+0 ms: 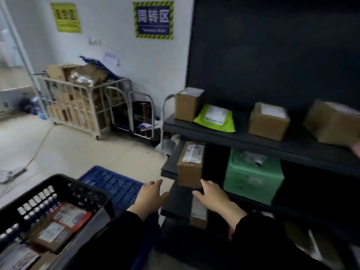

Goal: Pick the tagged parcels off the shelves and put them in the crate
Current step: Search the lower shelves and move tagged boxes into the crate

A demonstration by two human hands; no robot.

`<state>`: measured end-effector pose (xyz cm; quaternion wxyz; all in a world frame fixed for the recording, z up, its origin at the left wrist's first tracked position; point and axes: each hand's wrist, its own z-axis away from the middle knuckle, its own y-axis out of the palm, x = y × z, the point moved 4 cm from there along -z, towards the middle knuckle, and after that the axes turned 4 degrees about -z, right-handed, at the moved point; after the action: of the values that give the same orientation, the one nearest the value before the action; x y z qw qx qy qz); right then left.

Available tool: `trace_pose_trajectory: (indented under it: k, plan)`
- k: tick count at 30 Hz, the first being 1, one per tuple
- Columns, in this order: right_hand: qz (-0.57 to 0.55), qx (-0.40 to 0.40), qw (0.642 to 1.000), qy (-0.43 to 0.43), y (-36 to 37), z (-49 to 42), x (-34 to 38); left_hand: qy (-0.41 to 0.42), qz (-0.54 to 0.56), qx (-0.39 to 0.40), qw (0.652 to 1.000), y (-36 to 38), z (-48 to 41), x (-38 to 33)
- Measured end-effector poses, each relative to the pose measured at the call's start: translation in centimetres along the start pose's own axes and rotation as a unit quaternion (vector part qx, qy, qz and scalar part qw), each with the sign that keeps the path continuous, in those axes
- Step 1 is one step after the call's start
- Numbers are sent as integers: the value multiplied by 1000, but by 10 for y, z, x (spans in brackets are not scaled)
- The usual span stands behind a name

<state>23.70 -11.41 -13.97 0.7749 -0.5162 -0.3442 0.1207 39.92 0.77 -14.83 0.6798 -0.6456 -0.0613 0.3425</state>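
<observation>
Right hand (212, 197) on black parcel (181, 201); wall sign (153, 20) reads 周转区.

Of the person, only two hands and two forearms are seen from the head camera. The left hand (150, 195) and the right hand (213, 195) are bare. Each forearm is covered by a long sleeve of black cloth: the left sleeve (124, 228) and the right sleeve (259, 228). Both sleeves are ended at the wrist, where the cuff is seen as a plain dark edge against the hand. The cloth looks matt and soft, and it is rather loose, with some folds near the cuffs. As the picture is blurred, the weave and the seams cannot be told. Towards the bottom edge the black cloth is merged with the dim surroundings.
</observation>
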Motion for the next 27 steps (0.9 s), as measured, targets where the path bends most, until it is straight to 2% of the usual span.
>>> trace_pose_trajectory:
  k: [9,19,27]
  plan:
    - [-23,-101,984,142,-67,111,-150,132,-37,48,989,42,15,-167]
    - [-45,-158,957,238,-128,254,-326,248,-31,77,965,112,78,-374]
    - [-53,-188,932,306,-166,359,-459,303,-26,103,947,180,132,-518]
